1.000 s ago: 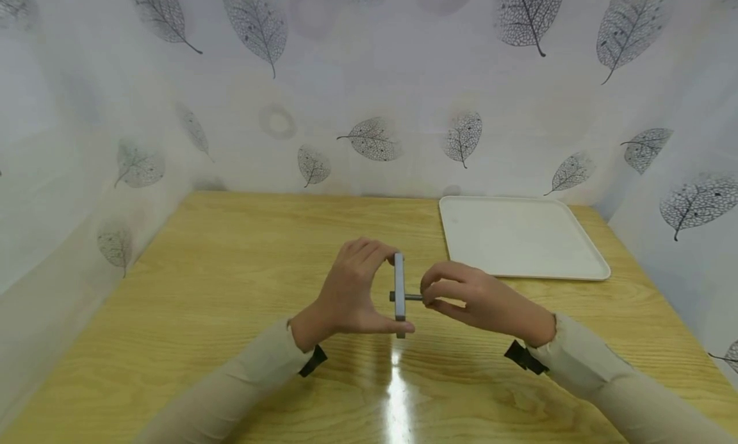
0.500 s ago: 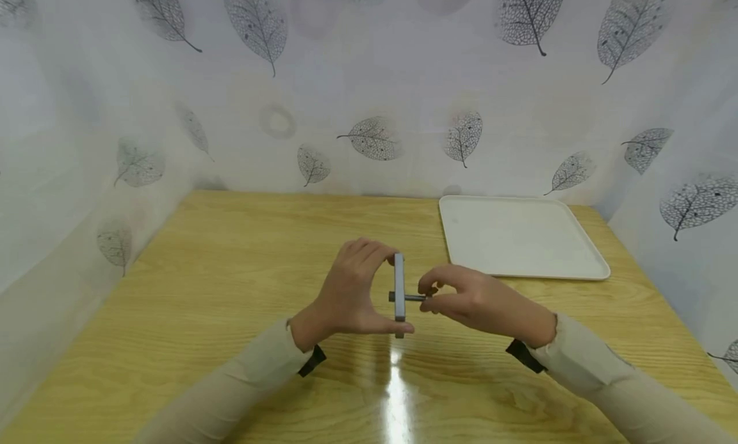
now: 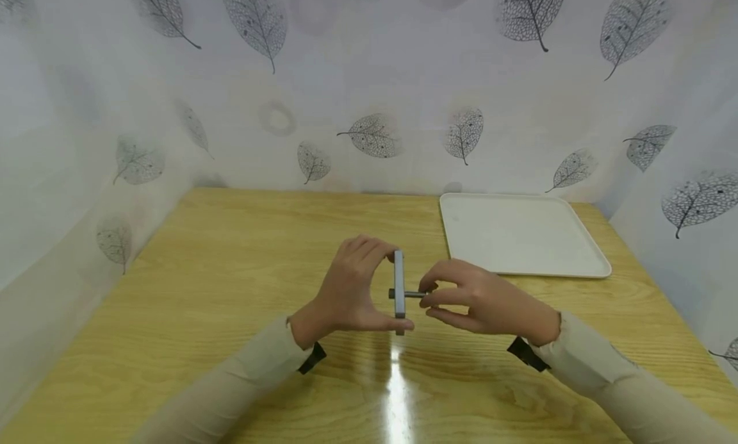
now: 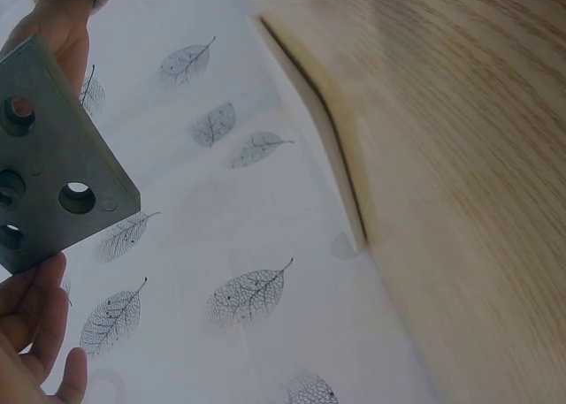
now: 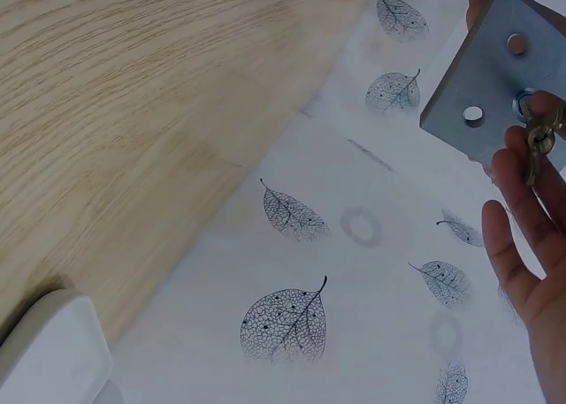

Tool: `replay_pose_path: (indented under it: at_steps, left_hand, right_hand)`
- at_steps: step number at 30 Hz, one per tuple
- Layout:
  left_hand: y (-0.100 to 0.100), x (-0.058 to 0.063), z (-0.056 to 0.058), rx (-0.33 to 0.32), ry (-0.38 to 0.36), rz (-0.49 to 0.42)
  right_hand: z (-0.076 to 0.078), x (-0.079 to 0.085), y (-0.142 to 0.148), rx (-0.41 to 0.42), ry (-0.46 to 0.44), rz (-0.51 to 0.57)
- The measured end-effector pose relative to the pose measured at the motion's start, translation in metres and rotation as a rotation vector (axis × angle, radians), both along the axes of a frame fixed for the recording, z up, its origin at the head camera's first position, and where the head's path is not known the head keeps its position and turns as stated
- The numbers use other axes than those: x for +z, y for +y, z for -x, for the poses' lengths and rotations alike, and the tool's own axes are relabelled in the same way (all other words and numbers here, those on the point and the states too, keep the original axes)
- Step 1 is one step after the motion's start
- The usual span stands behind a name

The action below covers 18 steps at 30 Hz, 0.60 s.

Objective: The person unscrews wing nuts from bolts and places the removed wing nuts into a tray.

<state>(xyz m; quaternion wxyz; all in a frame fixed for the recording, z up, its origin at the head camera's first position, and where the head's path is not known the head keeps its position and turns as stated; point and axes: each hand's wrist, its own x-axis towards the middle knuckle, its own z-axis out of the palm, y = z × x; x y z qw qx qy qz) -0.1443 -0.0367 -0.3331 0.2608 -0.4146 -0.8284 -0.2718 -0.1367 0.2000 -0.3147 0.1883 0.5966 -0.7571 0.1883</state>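
My left hand (image 3: 348,293) grips a flat grey metal plate (image 3: 400,277) on edge above the table, thumb at the near end and fingertips at the far end. Several round holes pierce the plate (image 4: 53,170), as the left wrist view shows. A bolt (image 3: 412,295) passes through it, its head on the left side and its shank sticking out to the right. On the shank's end sits a brass-coloured wing nut (image 5: 539,141), pinched by the thumb and fingertips of my right hand (image 3: 481,298). Those fingers partly hide the nut.
A white rectangular tray (image 3: 521,236) lies at the back right of the wooden table (image 3: 259,245). Behind and beside the table hangs a pale curtain (image 3: 369,66) printed with grey leaves. Both wrists wear dark straps.
The right fingers have shifted on the wing nut, drawing together and then spreading apart again. The left hand and plate hold steady, and the bolt stays through the plate.
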Motion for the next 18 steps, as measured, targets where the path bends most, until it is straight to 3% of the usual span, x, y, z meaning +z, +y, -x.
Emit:
replay_pose_path:
  at_steps: [9, 18]
  left_hand:
    - [-0.0001, -0.0013, 0.0016, 0.004, -0.020, 0.005]
    - [0.0001, -0.0028, 0.0024, -0.016, -0.008, -0.014]
  right_hand:
    - [0.0022, -0.0035, 0.0005, -0.003, 0.028, 0.027]
    - [0.0046, -0.0058, -0.0013, 0.022, -0.026, 0.083]
